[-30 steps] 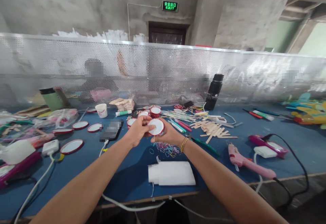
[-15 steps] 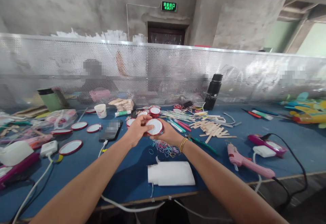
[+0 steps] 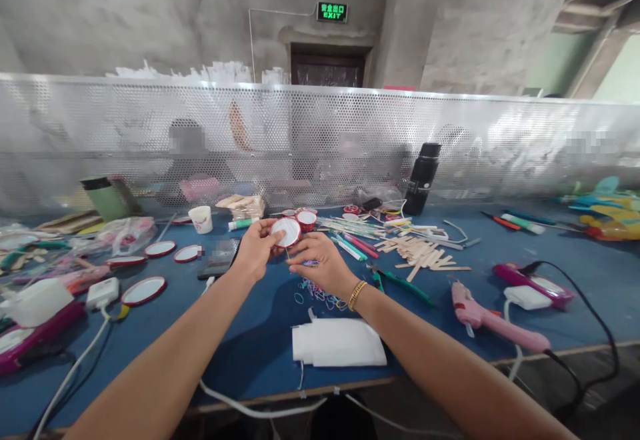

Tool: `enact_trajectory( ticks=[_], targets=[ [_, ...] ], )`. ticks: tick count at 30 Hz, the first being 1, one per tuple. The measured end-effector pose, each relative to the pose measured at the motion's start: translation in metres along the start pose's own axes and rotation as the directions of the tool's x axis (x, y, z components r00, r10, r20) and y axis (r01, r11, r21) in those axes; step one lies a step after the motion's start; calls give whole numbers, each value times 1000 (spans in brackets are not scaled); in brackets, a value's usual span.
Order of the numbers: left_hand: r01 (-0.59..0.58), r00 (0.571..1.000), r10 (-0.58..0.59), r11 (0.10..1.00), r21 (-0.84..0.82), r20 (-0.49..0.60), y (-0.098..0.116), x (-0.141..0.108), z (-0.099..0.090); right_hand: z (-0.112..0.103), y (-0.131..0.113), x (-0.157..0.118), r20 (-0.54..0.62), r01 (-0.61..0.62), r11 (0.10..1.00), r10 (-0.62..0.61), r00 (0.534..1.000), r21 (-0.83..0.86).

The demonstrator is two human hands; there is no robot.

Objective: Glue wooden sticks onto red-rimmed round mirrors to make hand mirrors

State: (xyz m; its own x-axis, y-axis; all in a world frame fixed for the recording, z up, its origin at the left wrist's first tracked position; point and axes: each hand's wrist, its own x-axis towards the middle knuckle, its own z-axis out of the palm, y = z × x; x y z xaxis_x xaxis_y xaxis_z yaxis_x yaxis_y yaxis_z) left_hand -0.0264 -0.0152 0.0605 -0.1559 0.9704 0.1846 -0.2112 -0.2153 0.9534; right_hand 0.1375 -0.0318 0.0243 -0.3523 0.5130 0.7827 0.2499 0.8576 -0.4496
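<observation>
My left hand [image 3: 260, 248] grips a round, white-faced piece with a red rim [image 3: 287, 231], its thumb pressed on the face. The piece is tilted toward me. Just right of and below it, my right hand [image 3: 320, 261] has thumb and fingers drawn together on a thin light strand [image 3: 287, 253] that runs up to the rim; its kind cannot be made out. Under the right hand lie small coloured rubber bands [image 3: 325, 297]. A similar red-rimmed stack [image 3: 307, 219] stands behind the held piece.
Nearer me lies a white cloth bundle [image 3: 340, 342]. Red-rimmed discs [image 3: 143, 290] and a phone [image 3: 219, 259] are to the left. Wooden sticks [image 3: 425, 257], green-handled pliers [image 3: 405, 287] and a pink glue gun [image 3: 495, 327] lie right. A perforated metal screen [image 3: 320, 140] backs the table.
The red-rimmed piece has shifted left with my left hand. My right hand has come off its side and now pinches the thin strand below it.
</observation>
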Motion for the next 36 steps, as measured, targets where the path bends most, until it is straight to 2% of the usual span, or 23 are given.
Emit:
enact_trajectory(
  ticks=[2, 6, 10, 15, 17, 21, 25, 27, 29, 31, 36],
  targets=[
    [-2, 1000, 2, 1000, -1, 1, 1, 0, 0, -1, 2, 0, 6, 6, 999, -6, 1000, -47],
    [-2, 1000, 1, 1000, 25, 26, 0, 0, -1, -4, 4, -1, 29, -82, 996, 84, 996, -42],
    [6, 1000, -7, 999, 38, 17, -2, 2, -2, -4, 2, -3, 44, -213, 977, 211, 976, 26],
    [8, 1000, -8, 999, 31, 21, -4, 5, -4, -1, 6, -5, 99, -379, 909, 367, 925, 172],
    [16, 1000, -17, 999, 27, 25, -5, 5, -4, 2, 11, -6, 122, -434, 849, 418, 900, 301],
    [7, 999, -9, 999, 45, 37, -6, 5, -4, 7, 16, -5, 169, -530, 622, 544, 822, 576],
    [10, 994, -21, 995, 96, 111, -7, 1, -2, 4, 19, -3, 178, -573, 419, 677, 714, 704],
    [19, 989, -35, 993, 114, 142, -7, -1, -2, 1, 21, -2, 157, -571, 362, 730, 666, 737],
    [1, 985, -26, 989, 147, 168, -7, -3, -1, 0, 23, -2, 130, -577, 360, 759, 638, 733],
    [-43, 981, 3, 978, 202, 195, -6, -5, 1, -1, 25, -2, 100, -590, 407, 759, 643, 697],
    [-103, 967, 31, 955, 279, 252, -8, -9, 4, 1, 25, -1, -31, -575, 643, 680, 733, 507]
  ],
)
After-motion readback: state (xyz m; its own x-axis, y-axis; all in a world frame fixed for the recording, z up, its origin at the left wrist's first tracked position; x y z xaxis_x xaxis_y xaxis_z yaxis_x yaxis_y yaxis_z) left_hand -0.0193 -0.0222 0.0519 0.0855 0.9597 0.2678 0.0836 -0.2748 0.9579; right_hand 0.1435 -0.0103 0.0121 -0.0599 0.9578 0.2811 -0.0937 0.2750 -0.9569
